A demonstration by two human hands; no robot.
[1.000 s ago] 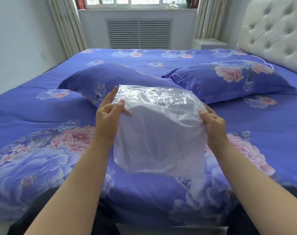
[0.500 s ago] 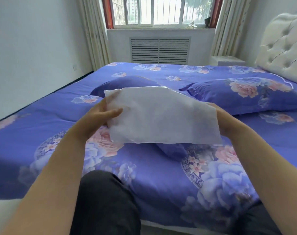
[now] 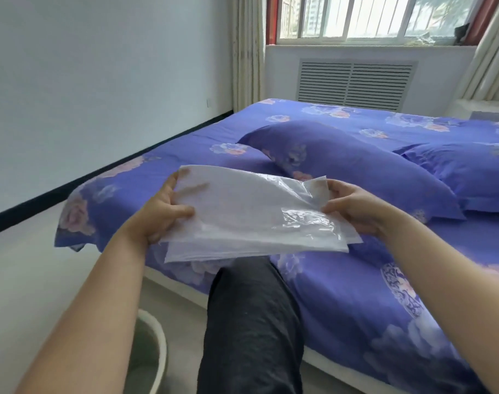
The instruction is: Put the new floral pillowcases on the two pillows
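Left hand [image 3: 160, 214] grips the near-left edge of the flat plastic packet [image 3: 251, 220], thumb on top and fingers curled underneath. Right hand [image 3: 353, 207] pinches the packet's far-right corner, fingers curled round the clear flap there. The packet is held level in the air between the two hands, above the knee in dark trousers [image 3: 251, 322] and over the bed's near edge. It looks white and folded inside, with a shiny clear film on the right part; whether a floral pillowcase is in it cannot be told.

Beyond the hands, the bed [image 3: 356, 294] is covered in a purple sheet with pink and blue flowers. Two pillows lie on it, both in matching purple floral covers: the nearer pillow [image 3: 342, 169] just behind the packet, the second pillow [image 3: 464, 172] beside it at the right edge of view.

Down at the lower left, a pale round bin [image 3: 148, 356] stands on the floor by the left forearm. At the far wall, a window [image 3: 365, 18] sits above a slatted white radiator cover [image 3: 353, 82], with curtains [image 3: 247, 49] either side.
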